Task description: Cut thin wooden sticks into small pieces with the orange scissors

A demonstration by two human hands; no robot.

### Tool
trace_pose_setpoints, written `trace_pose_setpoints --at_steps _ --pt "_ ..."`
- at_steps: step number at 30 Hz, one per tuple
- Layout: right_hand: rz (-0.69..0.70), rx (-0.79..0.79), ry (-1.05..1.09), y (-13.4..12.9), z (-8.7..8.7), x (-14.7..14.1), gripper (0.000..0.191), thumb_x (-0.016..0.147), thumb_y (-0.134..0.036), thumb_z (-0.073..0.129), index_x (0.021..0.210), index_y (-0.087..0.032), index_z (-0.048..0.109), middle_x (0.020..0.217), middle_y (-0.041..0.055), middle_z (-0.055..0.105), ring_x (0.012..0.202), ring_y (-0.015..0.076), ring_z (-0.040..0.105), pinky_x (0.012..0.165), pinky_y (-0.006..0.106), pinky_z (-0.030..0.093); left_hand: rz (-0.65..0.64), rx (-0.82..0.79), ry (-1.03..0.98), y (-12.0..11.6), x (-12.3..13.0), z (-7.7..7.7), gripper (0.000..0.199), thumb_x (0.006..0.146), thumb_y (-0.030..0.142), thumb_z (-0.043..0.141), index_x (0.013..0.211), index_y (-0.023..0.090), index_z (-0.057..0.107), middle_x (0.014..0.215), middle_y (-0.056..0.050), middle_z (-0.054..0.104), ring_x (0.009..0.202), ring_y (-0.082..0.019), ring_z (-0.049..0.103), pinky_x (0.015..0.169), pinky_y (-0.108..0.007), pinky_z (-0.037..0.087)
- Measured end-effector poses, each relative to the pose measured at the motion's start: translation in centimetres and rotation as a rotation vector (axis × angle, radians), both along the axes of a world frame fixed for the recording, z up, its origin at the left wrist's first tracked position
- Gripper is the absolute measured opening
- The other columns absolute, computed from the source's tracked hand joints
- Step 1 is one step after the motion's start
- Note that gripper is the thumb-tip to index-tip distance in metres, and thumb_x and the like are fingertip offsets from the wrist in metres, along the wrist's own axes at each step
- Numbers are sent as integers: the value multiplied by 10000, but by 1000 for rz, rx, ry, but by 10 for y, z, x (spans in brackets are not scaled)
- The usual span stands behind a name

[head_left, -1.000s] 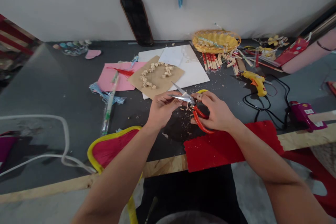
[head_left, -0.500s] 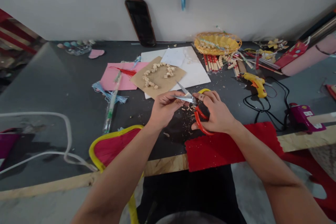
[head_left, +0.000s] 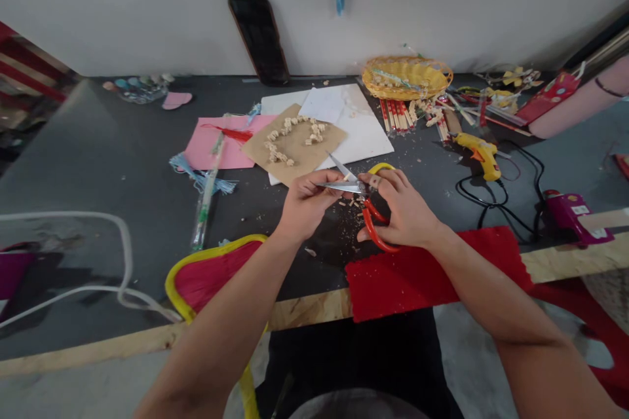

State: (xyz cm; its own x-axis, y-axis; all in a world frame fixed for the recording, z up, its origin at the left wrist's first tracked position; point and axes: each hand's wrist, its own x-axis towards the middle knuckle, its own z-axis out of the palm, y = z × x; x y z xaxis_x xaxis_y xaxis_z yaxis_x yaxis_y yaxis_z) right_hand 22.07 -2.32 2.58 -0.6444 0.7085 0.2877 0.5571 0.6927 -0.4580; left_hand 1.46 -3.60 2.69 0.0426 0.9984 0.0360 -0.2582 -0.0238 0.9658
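At frame centre, my left hand (head_left: 304, 206) pinches a tiny wood piece, hidden by my fingers, at the open scissors (head_left: 361, 200); my right hand (head_left: 403, 209) grips their red handles. I'd steady it near the pivot, fingertips clear.

A tan cardboard sheet (head_left: 295, 144) was laid on the dark table (head_left: 122, 163), with a yellow woven basket (head_left: 405, 77) behind-right and a yellow glue gun (head_left: 479, 152) to the right.
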Motion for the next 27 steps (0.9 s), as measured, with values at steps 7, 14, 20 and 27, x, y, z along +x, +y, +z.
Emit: trace_pose_setpoints --at_steps 7,14,20,27 --pt "26 -30 2 2 0 1 916 686 -750 624 1392 -217 387 1271 154 532 1208 351 463 1034 567 408 1 -1 9 1 1 -1 219 622 342 830 734 181 733 629 -14 701 571 -138 638 577 -245 511" --pt "15 -60 48 -2 0 -1 805 751 -709 595 1341 -178 464 1239 153 570 1170 313 528 1001 483 474 12 74 81 1 -2 -3 187 690 338 793 748 166 745 646 -34 706 600 -142 637 602 -249 504" --pt "-12 5 12 -5 3 -1 715 820 -653 558 1336 -164 483 1225 155 581 1152 296 560 969 452 507 25 74 98 0 -1 -1 199 686 342 791 741 156 742 646 -39 706 612 -154 639 612 -260 502" --pt "-12 -10 19 -2 5 1 807 743 -688 623 1345 -170 476 1211 161 549 1168 318 520 975 489 500 -35 98 113 -2 -2 2 164 738 329 752 714 168 732 624 -18 701 593 -123 611 596 -222 459"
